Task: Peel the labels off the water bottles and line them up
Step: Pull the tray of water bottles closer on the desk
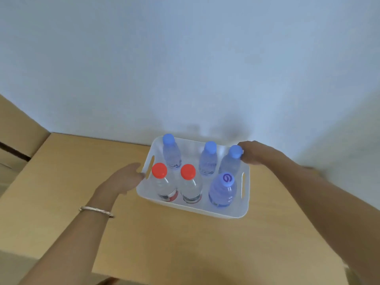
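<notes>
While a white plastic basket with slotted handles (226,211) is sitting on the light wooden tabletop (164,243) against a pale wall (185,58), six capped water bottles are standing upright inside it. At the left, the person's left hand (125,178), with a thin metal bracelet (96,210) circling its wrist, is resting against the basket's left end beside the handle slot, its fingers loosely curved and gripping nothing that is visible. Moving rightward, two clear bottles with red caps (159,170) (188,171) are occupying the near row, both showing red-and-white labels low on their bodies, with a blue-tinted bottle bearing a printed purple cap (227,179) next to them. Behind, three slim bottles with plain blue caps (168,139) (210,147) (235,151) are forming the far row. At the right, the right hand (255,152) is wrapping over the basket's far right corner, touching the nearest blue cap; whether it is gripping the rim or the bottle cannot be told.
</notes>
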